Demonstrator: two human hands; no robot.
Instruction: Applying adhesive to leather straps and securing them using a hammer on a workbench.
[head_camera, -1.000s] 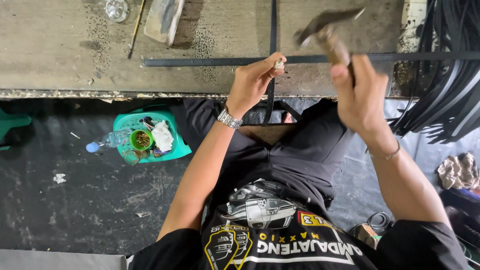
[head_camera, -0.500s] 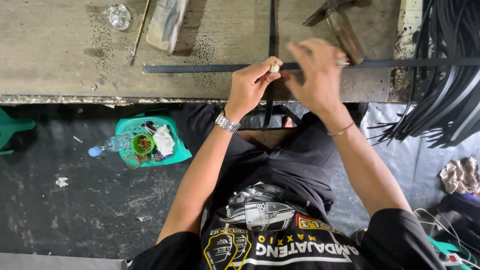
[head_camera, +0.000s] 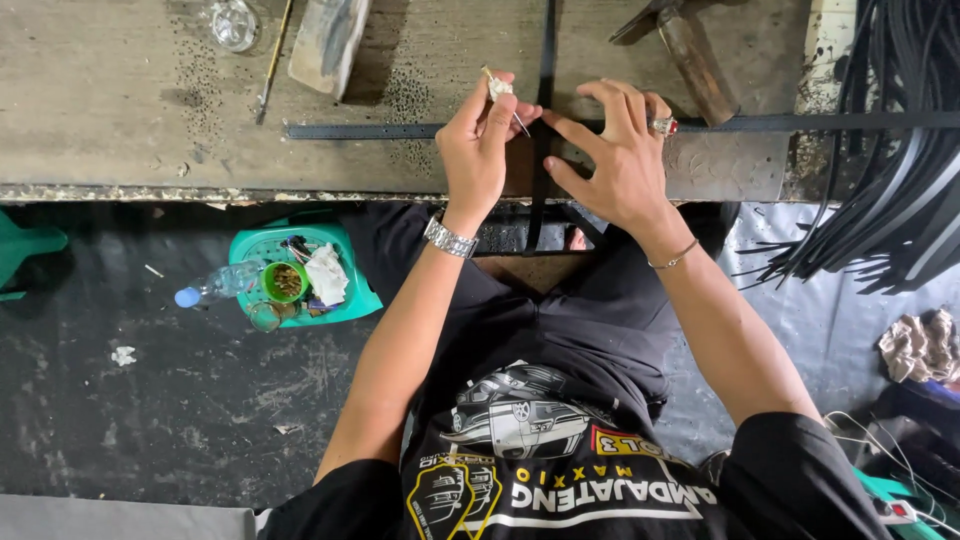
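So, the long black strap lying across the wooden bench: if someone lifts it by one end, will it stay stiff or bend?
The black strap probably droops: similar strips hang curved off the bench. It looks thin and flat, so likely light and unlikely to roll.

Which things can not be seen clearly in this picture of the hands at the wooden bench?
- Head view: the hammer is cut off by the top edge.
- The small pointed tool in the left hand: its grip is hidden by the fingers.
- Where the two black straps cross: covered by the right hand.
- Contents of the green basket are too small to tell.
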